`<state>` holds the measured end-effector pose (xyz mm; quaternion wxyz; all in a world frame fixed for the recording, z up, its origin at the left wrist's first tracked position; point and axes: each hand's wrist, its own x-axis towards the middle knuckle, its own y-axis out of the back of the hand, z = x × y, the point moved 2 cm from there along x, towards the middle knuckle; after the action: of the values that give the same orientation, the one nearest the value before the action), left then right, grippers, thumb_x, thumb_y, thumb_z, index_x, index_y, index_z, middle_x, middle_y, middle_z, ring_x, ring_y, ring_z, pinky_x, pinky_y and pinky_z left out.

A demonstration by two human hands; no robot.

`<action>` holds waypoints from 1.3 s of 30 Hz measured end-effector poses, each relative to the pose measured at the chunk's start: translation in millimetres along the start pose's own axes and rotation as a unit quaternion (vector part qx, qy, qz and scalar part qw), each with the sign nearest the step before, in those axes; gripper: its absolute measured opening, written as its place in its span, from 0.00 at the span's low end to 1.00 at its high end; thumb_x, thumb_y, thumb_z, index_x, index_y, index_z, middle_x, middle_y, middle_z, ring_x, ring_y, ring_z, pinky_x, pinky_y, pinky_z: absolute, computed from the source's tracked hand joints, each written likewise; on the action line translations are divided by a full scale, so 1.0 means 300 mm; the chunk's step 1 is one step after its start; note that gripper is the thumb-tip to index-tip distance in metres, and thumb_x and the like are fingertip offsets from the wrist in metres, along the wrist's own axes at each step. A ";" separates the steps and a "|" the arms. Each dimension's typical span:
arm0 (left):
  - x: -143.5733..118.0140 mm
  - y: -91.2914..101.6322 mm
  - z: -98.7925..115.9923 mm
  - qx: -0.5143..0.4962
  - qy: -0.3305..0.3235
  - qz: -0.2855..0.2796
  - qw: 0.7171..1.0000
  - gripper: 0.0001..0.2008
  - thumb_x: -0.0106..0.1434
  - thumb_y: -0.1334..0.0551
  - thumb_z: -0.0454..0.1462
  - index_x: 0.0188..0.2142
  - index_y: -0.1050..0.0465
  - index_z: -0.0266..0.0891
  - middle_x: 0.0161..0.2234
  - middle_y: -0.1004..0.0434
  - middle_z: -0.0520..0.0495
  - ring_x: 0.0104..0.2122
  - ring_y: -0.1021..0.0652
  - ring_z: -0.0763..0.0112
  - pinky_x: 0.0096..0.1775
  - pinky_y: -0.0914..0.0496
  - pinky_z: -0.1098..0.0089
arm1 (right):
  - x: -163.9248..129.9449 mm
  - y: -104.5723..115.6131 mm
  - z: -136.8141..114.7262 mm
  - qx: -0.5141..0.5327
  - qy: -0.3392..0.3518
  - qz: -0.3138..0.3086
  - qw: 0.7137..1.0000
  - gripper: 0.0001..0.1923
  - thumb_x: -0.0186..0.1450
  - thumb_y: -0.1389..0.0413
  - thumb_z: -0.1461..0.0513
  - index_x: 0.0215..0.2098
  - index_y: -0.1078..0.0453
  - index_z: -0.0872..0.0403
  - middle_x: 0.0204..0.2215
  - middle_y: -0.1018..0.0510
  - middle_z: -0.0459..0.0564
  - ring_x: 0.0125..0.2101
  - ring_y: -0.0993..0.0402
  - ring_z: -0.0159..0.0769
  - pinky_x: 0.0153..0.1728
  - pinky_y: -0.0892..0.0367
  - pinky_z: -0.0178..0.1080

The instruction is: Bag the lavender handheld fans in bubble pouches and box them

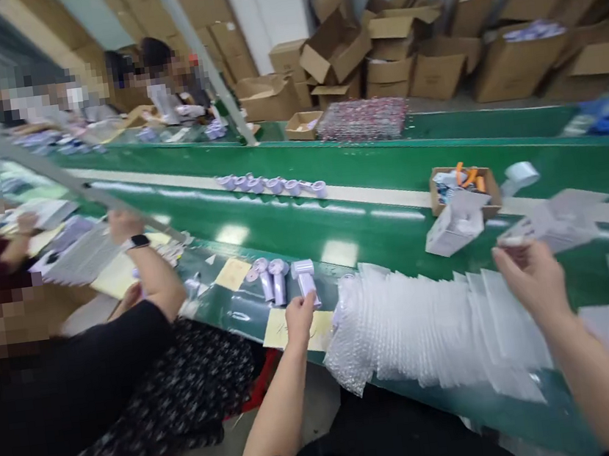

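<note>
My left hand is closed around the lower handle of a lavender handheld device with a cylindrical head, fan-like in shape. Two or so similar lavender devices lie just left of it at the bench edge. My right hand is raised at the right with thumb and fingers pinched together; a small pale thing may be between them, but blur hides what it is. Behind that hand stands an open white carton. Between my hands lies a long row of bubble-wrap bags, overlapping one another.
A green conveyor belt crosses ahead, carrying several lavender devices. A small cardboard box with orange items stands beside a white carton. A co-worker's arm with a watch is close at left. Brown cartons are piled behind.
</note>
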<state>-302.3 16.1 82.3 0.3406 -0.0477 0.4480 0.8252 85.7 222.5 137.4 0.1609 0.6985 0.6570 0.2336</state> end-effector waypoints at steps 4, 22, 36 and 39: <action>-0.295 -0.217 0.162 -0.250 -0.063 -0.247 0.934 0.23 0.54 0.42 0.56 0.28 0.35 0.37 0.21 0.33 0.52 0.19 0.32 0.77 0.21 0.41 0.77 | -0.374 -0.065 -0.038 0.312 -0.252 -0.230 0.887 0.24 0.55 0.42 0.45 0.40 0.32 0.53 0.38 0.22 0.57 0.34 0.24 0.44 0.34 0.29 0.47; -0.805 -1.126 0.505 0.306 -0.529 -0.413 0.675 0.10 0.59 0.45 0.27 0.36 0.26 0.28 0.40 0.27 0.30 0.45 0.28 0.53 0.45 0.34 0.57 | -0.865 0.466 0.462 0.488 -0.449 0.007 0.749 0.20 0.54 0.36 0.58 0.42 0.33 0.50 0.31 0.24 0.45 0.31 0.25 0.38 0.31 0.27 0.40; -0.753 -0.976 0.554 0.096 -0.359 -0.438 0.819 0.09 0.58 0.41 0.37 0.32 0.27 0.31 0.22 0.29 0.51 0.21 0.31 0.76 0.26 0.34 0.73 | -0.596 0.406 0.425 0.506 -0.402 -0.165 0.745 0.22 0.55 0.37 0.60 0.46 0.35 0.52 0.30 0.26 0.48 0.30 0.26 0.39 0.19 0.29 0.37; -0.790 -0.923 0.561 0.056 -0.435 -0.427 0.791 0.08 0.59 0.42 0.37 0.32 0.26 0.35 0.27 0.28 0.49 0.27 0.29 0.73 0.33 0.33 0.71 | -0.612 0.389 0.429 0.493 -0.409 -0.156 0.752 0.21 0.56 0.37 0.60 0.45 0.36 0.52 0.30 0.26 0.47 0.30 0.26 0.39 0.18 0.28 0.37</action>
<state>84.2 124.4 77.4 0.8192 0.1492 0.2320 0.5028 248.4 40.9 70.3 0.0816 0.5975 0.6525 -0.4589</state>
